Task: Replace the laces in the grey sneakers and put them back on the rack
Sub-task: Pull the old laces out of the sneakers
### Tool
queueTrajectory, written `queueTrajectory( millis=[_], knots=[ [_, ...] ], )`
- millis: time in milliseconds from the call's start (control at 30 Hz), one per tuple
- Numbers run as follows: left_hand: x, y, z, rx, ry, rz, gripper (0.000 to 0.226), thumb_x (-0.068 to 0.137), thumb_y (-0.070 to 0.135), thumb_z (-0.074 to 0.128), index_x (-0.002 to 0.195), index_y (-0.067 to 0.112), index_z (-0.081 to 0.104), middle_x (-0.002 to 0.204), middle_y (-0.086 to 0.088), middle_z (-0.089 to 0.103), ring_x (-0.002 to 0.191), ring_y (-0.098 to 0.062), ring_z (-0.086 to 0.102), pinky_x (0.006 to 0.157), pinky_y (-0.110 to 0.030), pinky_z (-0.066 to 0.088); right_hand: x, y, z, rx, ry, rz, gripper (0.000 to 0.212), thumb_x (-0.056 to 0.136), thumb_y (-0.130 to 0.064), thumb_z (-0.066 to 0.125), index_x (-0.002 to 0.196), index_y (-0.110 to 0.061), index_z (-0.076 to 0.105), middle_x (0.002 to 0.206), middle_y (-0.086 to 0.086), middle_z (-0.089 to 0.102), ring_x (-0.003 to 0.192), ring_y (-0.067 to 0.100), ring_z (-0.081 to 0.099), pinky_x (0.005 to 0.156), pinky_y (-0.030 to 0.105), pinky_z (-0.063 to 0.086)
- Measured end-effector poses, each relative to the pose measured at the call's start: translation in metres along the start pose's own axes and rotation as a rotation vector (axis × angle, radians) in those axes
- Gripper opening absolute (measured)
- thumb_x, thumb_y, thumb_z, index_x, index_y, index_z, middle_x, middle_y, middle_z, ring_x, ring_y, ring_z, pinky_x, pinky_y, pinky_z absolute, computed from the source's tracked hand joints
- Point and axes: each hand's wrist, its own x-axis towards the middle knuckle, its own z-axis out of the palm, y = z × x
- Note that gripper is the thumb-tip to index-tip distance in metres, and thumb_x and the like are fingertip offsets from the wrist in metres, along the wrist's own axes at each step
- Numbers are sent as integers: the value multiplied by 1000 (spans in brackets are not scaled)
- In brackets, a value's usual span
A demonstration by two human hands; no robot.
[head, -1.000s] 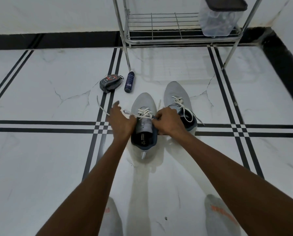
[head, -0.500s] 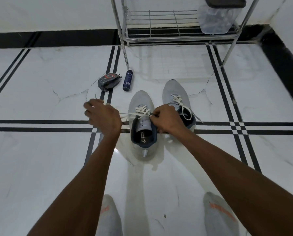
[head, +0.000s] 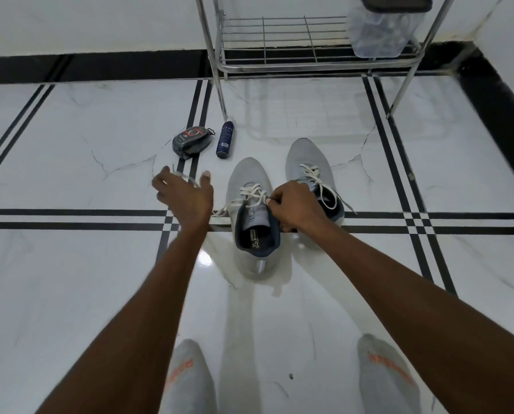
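Right hand (head: 294,204) (pinching) at sneaker (head: 254,222)

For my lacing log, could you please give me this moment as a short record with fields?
left sneaker: on the floor, white lace partly threaded, one end trailing left
right sneaker: beside it, laced, ends loose
left hand: fingers spread, out to the left, lace end blurred at its fingers
right hand: pinches the lace at the left sneaker's collar
rack: behind, holds a clear lidded container
floor extras: dark pouch, blue bottle
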Motion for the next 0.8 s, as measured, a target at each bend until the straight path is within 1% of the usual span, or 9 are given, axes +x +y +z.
queueTrajectory(
  millis=[67,167,300,400,467,567,667,733,800],
  knots=[
    [-24,-4,4,-2,-73,185,74,86,44,75,142,7,46,141,-16,40,130,-32,38,101,-30,28,0,-1,1,-4,-2,11,20,91,-27,60,80,-15,71,85,16,70,82,34,67,75,41,60],
    [-58,-22,15,108,-171,351,41,86,44,74,113,15,64,124,-10,49,120,-26,43,91,-29,32,0,-6,3,-103,31,-30,21,91,-23,61,110,-15,63,112,11,60,101,31,60,82,41,54],
    [-60,-28,20,-108,-296,247,15,96,24,64,92,10,69,85,1,69,78,-11,63,72,-27,49,4,-15,13,-277,47,-266,38,87,-12,64,125,-17,62,128,8,47,117,31,44,92,45,48],
    [-60,-28,22,-160,-305,195,14,95,22,65,90,11,72,80,5,72,75,-7,66,71,-19,50,7,-24,21,-410,-62,-286,32,96,-27,55,124,-17,67,134,9,46,126,33,38,100,45,39],
    [-63,-29,22,-176,-307,177,15,95,22,66,89,11,72,79,5,71,76,-7,67,67,-9,45,14,-20,20,-391,55,-245,30,99,-24,50,118,-11,68,129,12,48,120,32,44,97,45,44],
    [-63,-30,21,-197,-299,158,15,95,22,67,88,10,72,79,4,71,76,-9,66,66,-5,43,29,0,0,-69,399,66,25,99,-16,49,117,-6,63,134,14,41,117,31,45,95,43,48],
    [-63,-28,20,-194,-311,171,14,95,22,67,87,12,71,78,4,71,75,-9,67,68,-11,46,21,-2,-1,-128,150,-63,34,93,-23,63,126,-15,62,141,12,38,129,33,37,102,43,44],
    [-63,-28,20,-192,-316,183,13,94,21,67,84,12,70,75,6,70,72,-7,66,65,-9,44,8,-16,14,-273,-66,-177,37,94,-32,61,129,-20,64,141,11,41,132,35,33,107,45,37],
    [-63,-29,20,-194,-314,187,13,93,20,68,82,13,70,73,8,70,70,-5,66,64,-8,44,2,-22,26,-404,-140,-248,35,98,-33,54,130,-22,65,143,11,40,133,36,31,108,46,34]
  ],
)
